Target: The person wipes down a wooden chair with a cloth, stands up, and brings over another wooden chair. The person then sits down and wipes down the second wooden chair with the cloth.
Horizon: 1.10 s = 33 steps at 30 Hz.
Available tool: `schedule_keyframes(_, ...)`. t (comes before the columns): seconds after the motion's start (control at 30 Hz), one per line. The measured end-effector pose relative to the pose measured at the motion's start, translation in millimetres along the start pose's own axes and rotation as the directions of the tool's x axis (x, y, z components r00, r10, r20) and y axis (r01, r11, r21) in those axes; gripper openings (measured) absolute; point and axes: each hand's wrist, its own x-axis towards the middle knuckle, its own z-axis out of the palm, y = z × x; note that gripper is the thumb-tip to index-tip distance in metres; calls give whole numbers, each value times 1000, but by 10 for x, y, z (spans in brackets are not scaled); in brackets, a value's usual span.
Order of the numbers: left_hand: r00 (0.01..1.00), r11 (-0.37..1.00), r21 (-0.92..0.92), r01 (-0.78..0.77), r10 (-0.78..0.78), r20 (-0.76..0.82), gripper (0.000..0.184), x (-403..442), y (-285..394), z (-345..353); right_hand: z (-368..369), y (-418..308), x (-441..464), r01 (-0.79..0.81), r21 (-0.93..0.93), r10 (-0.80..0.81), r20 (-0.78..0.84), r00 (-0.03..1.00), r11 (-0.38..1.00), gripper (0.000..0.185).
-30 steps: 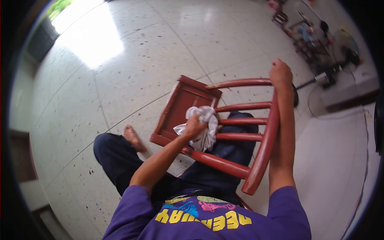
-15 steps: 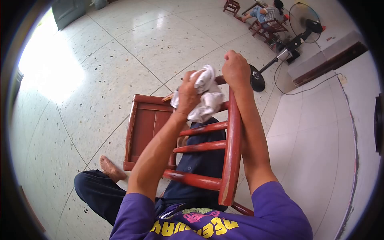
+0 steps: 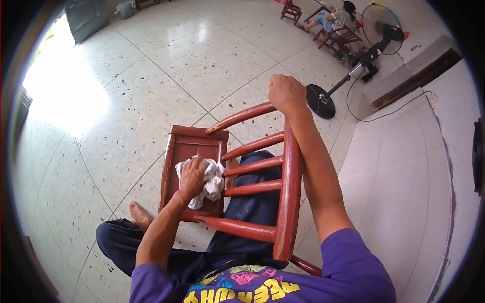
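Two hands were on a red chair (image 3: 289,197) directly in front of the camera's wearer, its back over one trouser leg (image 3: 250,208). The left hand (image 3: 192,178), fingers bent and slightly apart, held a bunched white cloth (image 3: 214,186) against the seat (image 3: 194,149). The right hand (image 3: 287,93), closed, gripped the back's far corner. A fan (image 3: 361,66) stood beyond; farther off, another person (image 3: 337,19) sat.

I see a purple shirt (image 3: 328,289) with yellow block letters (image 3: 276,297) across its chest and a pink, green and blue print (image 3: 246,278) nearer its hem. Beyond the shirt are dark navy trousers (image 3: 117,241) and a bare foot (image 3: 140,215). The shirt's short sleeves (image 3: 348,252) leave arms (image 3: 323,174) uncovered; both hands (image 3: 287,95) are bare.
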Motion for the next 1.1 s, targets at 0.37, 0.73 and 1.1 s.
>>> schedule_keyframes(0.37, 980, 999, -36, -10, 17, 196, 59, -746, 212, -367, 90, 81, -1, 76, -18, -77, -39, 996, 997, 20)
schedule_keyframes(0.73, 971, 967, 222, 123, -71, -227, 42, 344, -548, -188, -16, 2, 85, -3, -81, 16, 162, 987, 997, 29)
schedule_keyframes(1.1, 989, 995, 98, -14, 0, 145, 49, -423, -473, -597, 116, 180, 177, 117, -105, -103, 129, 986, 988, 33)
